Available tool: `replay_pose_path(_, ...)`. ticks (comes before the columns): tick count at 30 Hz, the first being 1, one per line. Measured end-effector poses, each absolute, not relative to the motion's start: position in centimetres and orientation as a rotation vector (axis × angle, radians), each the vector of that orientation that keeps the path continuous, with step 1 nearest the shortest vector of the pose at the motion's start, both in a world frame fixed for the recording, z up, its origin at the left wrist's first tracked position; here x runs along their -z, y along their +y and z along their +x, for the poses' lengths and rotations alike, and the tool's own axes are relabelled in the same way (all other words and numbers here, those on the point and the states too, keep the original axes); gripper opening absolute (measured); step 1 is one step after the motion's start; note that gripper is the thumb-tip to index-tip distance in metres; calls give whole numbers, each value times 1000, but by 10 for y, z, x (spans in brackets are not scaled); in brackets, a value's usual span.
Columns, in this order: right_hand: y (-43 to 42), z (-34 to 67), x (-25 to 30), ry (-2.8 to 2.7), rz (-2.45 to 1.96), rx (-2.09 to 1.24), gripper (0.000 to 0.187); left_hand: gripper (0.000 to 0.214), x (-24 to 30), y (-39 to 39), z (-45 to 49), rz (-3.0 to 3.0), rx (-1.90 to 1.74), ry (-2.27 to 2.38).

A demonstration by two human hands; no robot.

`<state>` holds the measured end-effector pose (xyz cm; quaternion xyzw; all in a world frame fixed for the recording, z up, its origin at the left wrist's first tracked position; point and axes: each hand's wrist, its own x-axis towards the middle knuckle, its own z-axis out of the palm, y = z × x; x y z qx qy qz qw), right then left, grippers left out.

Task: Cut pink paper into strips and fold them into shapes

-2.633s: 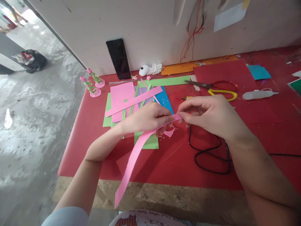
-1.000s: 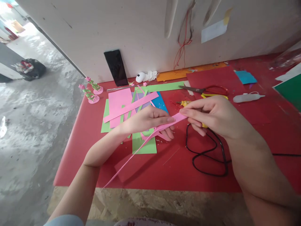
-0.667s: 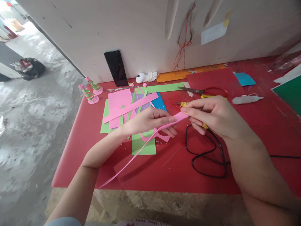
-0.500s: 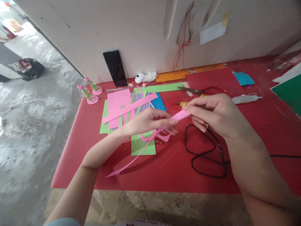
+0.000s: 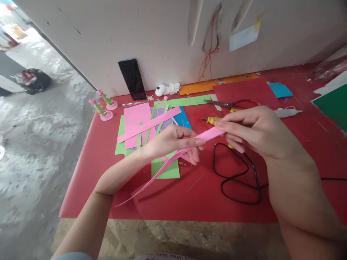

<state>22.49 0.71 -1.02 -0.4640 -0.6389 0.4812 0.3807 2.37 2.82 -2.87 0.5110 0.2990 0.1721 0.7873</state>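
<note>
A long pink strip (image 5: 208,135) of paper or thin foam stretches between my two hands above the red tabletop (image 5: 200,206). My left hand (image 5: 176,141) pinches it near the middle of the view, and its loose tail curves down toward the lower left. The right end of the strip is gripped between the thumb and fingers of my right hand (image 5: 249,131). Under my left hand lie green sheets (image 5: 165,171), a pink sheet (image 5: 137,115) and a wide pink strip (image 5: 151,124). Just behind my right hand is a yellow-handled tool (image 5: 213,120) with a dark tip, partly hidden.
Scissors (image 5: 225,104) lie open behind my right hand. A black cord (image 5: 244,184) loops on the table. A phone (image 5: 132,79) leans against the wall. Two small pink flower ornaments (image 5: 105,115) stand at the left. A white bottle (image 5: 288,112) lies at the right.
My right hand has moved slightly right, and more of the pink strip shows between my hands. The strip's loose tail has swung a little left and downward.
</note>
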Motion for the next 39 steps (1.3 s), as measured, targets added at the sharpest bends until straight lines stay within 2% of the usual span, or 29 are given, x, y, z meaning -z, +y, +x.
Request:
replay_pose_path(13,7,225,8,-1656,-1175,-1281,44,27,26,21,24,990,-403,574)
replay_pose_path(18,9,227,10,-1527,-1113,-1298,29,31,22,18,23,895,-447,542)
replay_pose_path(21,8,224,11,-1537,-1064,-1320,8,30,22,18,22,895,-444,502)
replay_pose_path(26,7,213,17,-1499,-965,-1341,4,30,33,16,25,766,-408,358)
replay_pose_path(32,11,213,22,-1458,-931,-1402,11,37,39,12,32,913,-420,329)
replay_pose_path(36,9,214,22,-1482,-1061,-1410,11,57,38,17,32,1091,-422,482)
replay_pose_path(39,8,212,22,-1483,-1150,-1346,13,49,37,20,30,1196,-378,626)
